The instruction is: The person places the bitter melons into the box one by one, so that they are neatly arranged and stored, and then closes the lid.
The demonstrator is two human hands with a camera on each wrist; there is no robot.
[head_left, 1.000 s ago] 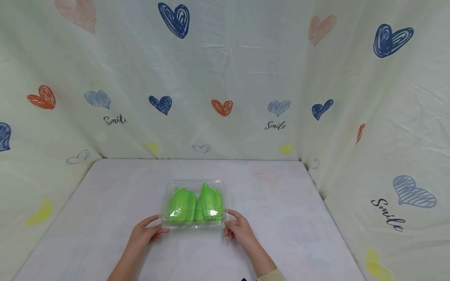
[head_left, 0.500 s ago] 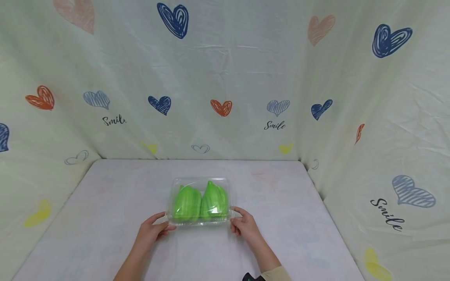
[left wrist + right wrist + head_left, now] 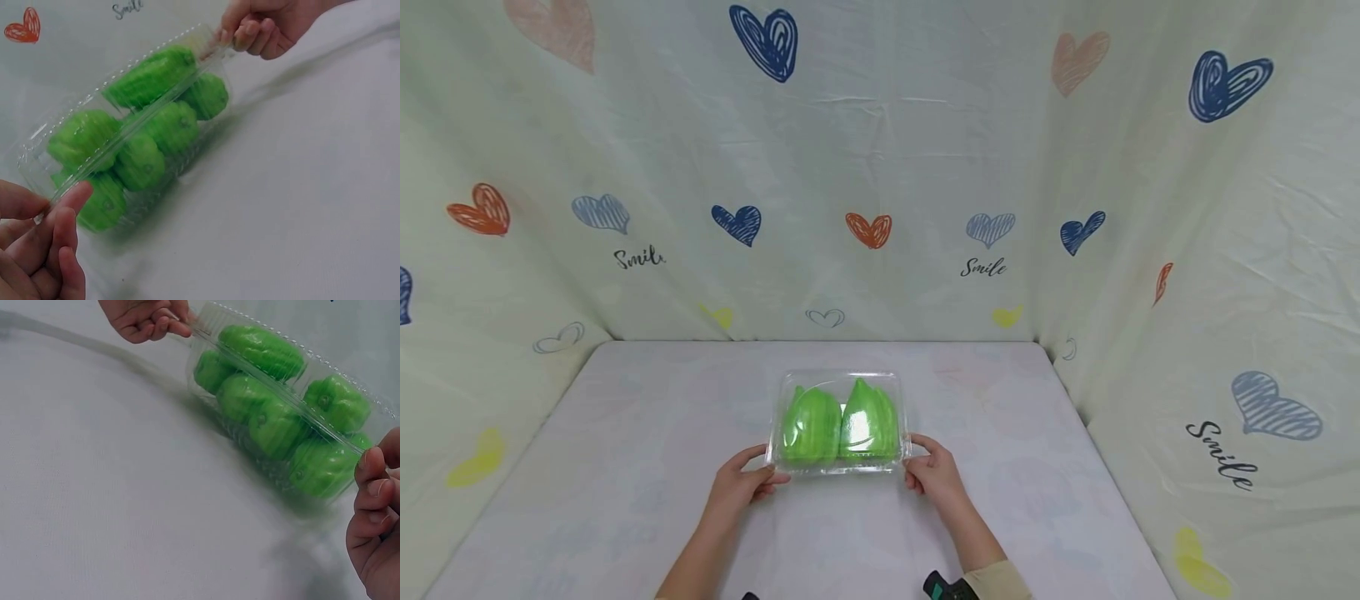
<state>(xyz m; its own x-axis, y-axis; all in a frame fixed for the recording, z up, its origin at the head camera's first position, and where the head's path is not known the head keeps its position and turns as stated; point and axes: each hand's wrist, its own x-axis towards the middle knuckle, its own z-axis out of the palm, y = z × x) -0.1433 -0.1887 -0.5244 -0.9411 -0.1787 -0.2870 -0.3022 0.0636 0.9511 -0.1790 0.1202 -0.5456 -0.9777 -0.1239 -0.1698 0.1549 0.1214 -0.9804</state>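
Observation:
A clear plastic clamshell box (image 3: 850, 470) sits between my two hands in the head view. Inside it lie several plump, bright green, ridged fruits or vegetables (image 3: 812, 425), some with pointed tips. My left hand (image 3: 739, 489) pinches the box's rim at its near left corner, thumb and fingers on either side of the edge in the left wrist view. At the opposite near corner, my right hand (image 3: 938, 477) grips the rim between thumb and fingers. The wrist views show the lid closed over the green pieces (image 3: 140, 161), with a shadow on the table beneath the box.
A table with a pale cloth (image 3: 647, 417) spreads under the box. Behind and beside it hang cream curtains (image 3: 880, 150) printed with hearts and "Smile". A dark wrist device (image 3: 947, 586) shows by the right sleeve (image 3: 997, 581).
Both hands have carried the box a little to the right and away from me in the head view. Their grip on its corners stays the same.

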